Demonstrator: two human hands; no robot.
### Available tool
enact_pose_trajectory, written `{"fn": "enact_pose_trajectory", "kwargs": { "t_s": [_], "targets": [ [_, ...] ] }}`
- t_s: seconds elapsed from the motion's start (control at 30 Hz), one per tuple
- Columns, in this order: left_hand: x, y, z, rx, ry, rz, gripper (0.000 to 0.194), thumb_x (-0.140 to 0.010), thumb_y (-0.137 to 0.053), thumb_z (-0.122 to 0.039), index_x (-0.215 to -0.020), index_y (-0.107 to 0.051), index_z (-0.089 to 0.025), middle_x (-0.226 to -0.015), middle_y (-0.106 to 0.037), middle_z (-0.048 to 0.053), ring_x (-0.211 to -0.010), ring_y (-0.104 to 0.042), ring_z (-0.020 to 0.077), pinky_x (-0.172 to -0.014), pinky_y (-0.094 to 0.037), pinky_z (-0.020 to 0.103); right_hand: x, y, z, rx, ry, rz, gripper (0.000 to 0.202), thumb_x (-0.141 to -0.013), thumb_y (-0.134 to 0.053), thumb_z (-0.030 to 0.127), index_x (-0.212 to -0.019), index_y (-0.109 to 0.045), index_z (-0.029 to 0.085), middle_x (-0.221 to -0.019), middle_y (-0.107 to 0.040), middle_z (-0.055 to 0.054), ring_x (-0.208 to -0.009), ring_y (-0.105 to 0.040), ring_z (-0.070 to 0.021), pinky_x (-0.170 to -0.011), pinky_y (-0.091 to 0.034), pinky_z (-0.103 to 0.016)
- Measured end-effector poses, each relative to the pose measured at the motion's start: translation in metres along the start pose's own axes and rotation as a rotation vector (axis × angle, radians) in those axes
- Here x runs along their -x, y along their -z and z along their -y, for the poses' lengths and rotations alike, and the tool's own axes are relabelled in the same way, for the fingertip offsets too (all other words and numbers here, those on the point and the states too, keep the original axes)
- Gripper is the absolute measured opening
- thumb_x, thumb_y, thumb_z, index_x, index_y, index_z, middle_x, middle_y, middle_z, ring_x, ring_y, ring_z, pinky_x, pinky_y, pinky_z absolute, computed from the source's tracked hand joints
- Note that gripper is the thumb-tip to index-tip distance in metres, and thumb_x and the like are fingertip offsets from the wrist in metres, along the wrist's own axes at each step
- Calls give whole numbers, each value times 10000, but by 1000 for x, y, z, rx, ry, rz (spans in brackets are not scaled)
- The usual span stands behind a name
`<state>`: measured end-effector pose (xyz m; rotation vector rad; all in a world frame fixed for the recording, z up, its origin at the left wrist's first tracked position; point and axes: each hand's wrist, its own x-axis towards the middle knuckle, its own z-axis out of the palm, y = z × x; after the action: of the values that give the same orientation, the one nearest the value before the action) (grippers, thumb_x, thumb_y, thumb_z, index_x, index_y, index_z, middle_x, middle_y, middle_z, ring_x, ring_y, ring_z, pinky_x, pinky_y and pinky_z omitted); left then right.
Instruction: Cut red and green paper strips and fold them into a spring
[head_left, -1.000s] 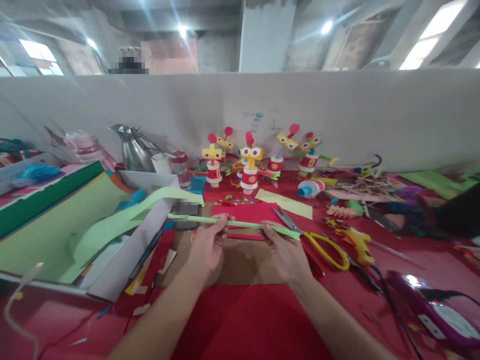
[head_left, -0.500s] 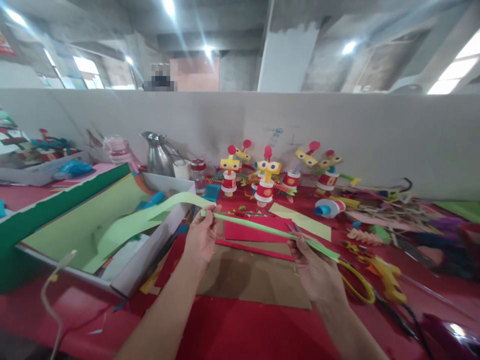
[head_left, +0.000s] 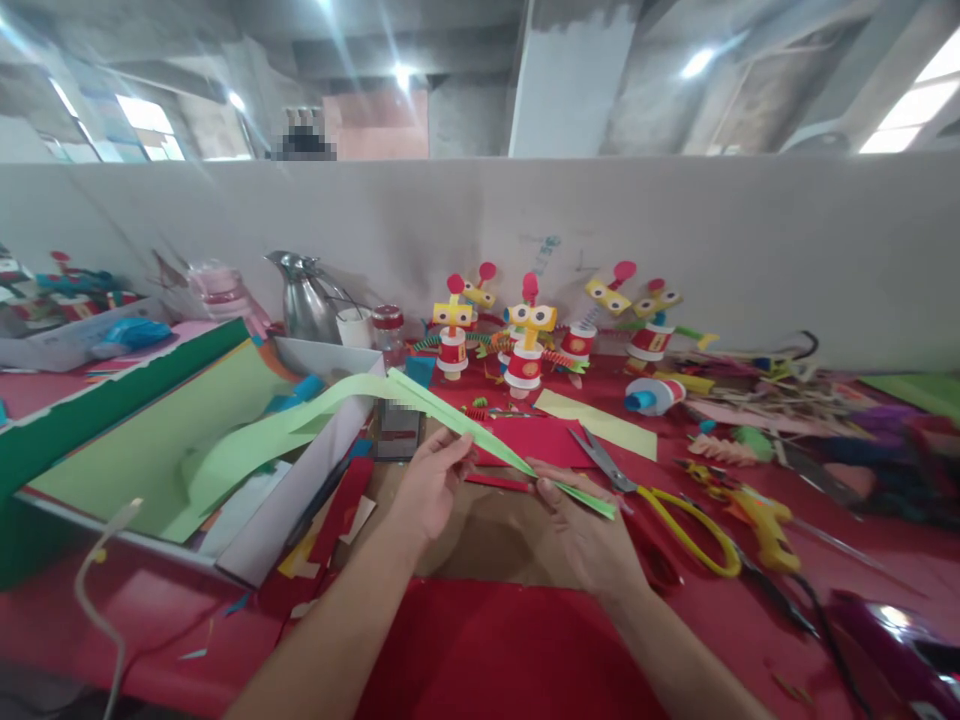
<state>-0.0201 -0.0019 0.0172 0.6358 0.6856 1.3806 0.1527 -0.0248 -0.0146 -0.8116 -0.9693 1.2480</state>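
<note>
Over the middle of the table (head_left: 750, 635), a folded green paper strip (head_left: 499, 450) runs from ten to four o'clock, pinched by the left hand (head_left: 435, 490) and right hand (head_left: 589, 540), both grips partly hidden. Scissors (head_left: 621, 478) lie at three o'clock. At four o'clock a purple device (head_left: 885, 645) is cut off.

Lt green paper strip (head_left: 496, 446), long & narrow, looks folded lengthwise (a crease line shows along it); pinched nr its middle by L hand (head_left: 433, 485) & nr its lower end by R hand (head_left: 583, 535); slants from upper L to lower R. Upper end is wider, free; lower tip is narrow & pokes out past R hand.
</note>
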Motion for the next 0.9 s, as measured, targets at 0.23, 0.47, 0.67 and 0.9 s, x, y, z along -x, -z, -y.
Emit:
{"fn": "enact_pose_trajectory", "kwargs": {
  "t_s": [0.23,0.47,0.67,0.9],
  "targets": [
    [-2,-2,-2,108,53,-76,128,-807,-578,-283,-866,-592,-170,-811,-642,36,-677,-570,111,-596,-441,217,19,-16,1,537,259,376,255,-796,-634,236,-1035,-702,293,-990,-716,-62,-1030,-627,-243,-877,-509,-387],
    [12,-11,-3,-39,179,85,177,-826,-561,-329,-782,-569,-157,-566,-437,-40,-438,-331,49,-484,-354,197,29,-19,1,741,409,592,489,-738,-521,71,-1154,-633,303,-1097,-602,-78,-993,-587,-218,-811,-510,-342],
    [17,-11,-8,-590,267,241,317,-774,-594,-448,-657,-563,-155,-513,-384,-43,-452,-271,68,-453,-169,233,10,-7,15,303,62,188,267,-788,-597,233,-1051,-634,262,-922,-645,-22,-742,-565,-134,-653,-465,-250],
    [23,-13,4,-619,441,353,351,-770,-577,-506,-716,-590,-160,-564,-404,-26,-480,-267,74,-470,-143,233,2,-5,10,84,-122,234,144,-757,-675,309,-850,-657,201,-740,-642,9,-652,-556,-103,-607,-433,-217]
  ]
}}
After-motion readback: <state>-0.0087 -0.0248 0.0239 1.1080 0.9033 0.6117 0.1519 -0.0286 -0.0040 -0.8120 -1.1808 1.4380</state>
